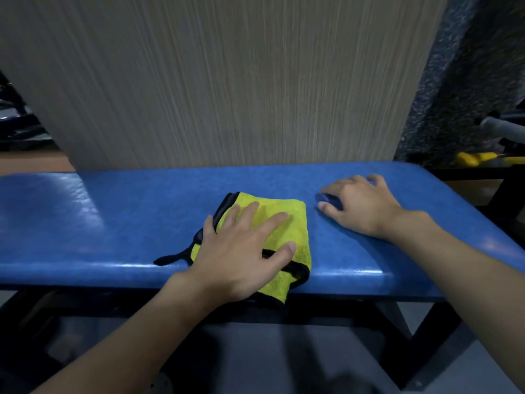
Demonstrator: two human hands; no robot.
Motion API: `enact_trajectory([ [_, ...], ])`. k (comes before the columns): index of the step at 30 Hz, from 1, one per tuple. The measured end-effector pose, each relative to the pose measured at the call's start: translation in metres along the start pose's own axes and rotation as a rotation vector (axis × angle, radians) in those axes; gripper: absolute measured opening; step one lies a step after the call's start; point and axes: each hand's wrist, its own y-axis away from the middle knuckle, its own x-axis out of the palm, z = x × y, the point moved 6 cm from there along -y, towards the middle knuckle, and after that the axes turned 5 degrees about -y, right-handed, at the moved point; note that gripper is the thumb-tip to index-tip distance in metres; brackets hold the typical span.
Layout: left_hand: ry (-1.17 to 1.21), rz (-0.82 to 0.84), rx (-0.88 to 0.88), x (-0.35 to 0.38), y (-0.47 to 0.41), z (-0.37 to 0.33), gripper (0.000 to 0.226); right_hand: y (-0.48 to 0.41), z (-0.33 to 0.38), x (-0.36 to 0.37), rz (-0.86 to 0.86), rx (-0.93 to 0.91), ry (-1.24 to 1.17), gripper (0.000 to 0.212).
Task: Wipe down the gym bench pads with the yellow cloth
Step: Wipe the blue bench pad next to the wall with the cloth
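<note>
Cloth position: the yellow cloth (287, 220) is seen bunched on the blue bench pad (113, 217), near the front edge, with one corner draped over that edge.
Cloth handling: it is judged light, soft and limp, plush like microfibre; it is likely to bunch or slip under the palm unless pressed flat.
Hold point: the middle of the folded bundle is judged the best place for pressure, so that the black-trimmed edges are kept tucked beneath.
Cloth axis: no clear long axis is shown by the crumpled bundle; a black hanging loop (170, 258) trails off its left side along the pad.
Pad handling: the pad is judged firm, smooth and slightly glossy, so low friction is expected.
Pad axis: the long axis is laid left to right across the view, in front of a pale wall panel (227, 81).
Left hand (241, 251): laid flat on the cloth, fingers spread, pressing down, not clenched.
Right hand (360, 206): rested open on the bare pad just right of the cloth, nothing held, fingers spread.
</note>
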Motion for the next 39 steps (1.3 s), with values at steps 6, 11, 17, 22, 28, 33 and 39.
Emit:
enact_trajectory([
  [6,-0.022,0.017,-0.022,0.008,-0.024,0.004,0.080,0.000,-0.010,0.023,0.140,0.090,-0.156,0.057],
  [11,0.000,0.058,-0.021,0.008,-0.065,0.011,0.074,0.000,-0.007,0.026,0.153,0.085,-0.124,0.058],
  [17,-0.011,0.049,-0.026,0.013,-0.131,0.019,0.063,0.002,-0.006,0.026,0.156,0.083,-0.101,0.058],
  [22,0.004,0.045,-0.048,0.012,-0.184,0.022,0.062,0.001,-0.007,0.029,0.154,0.082,-0.106,0.060],
  [28,0.023,0.050,-0.099,0.013,-0.219,0.023,0.062,0.000,-0.009,0.029,0.144,0.083,-0.118,0.060],
  [33,0.012,0.038,-0.090,0.013,-0.204,0.021,0.062,0.002,-0.010,0.027,0.122,0.079,-0.146,0.061],
  [39,0.001,0.047,-0.053,0.012,-0.148,0.015,0.060,0.003,-0.010,0.025,0.110,0.086,-0.191,0.059],
])
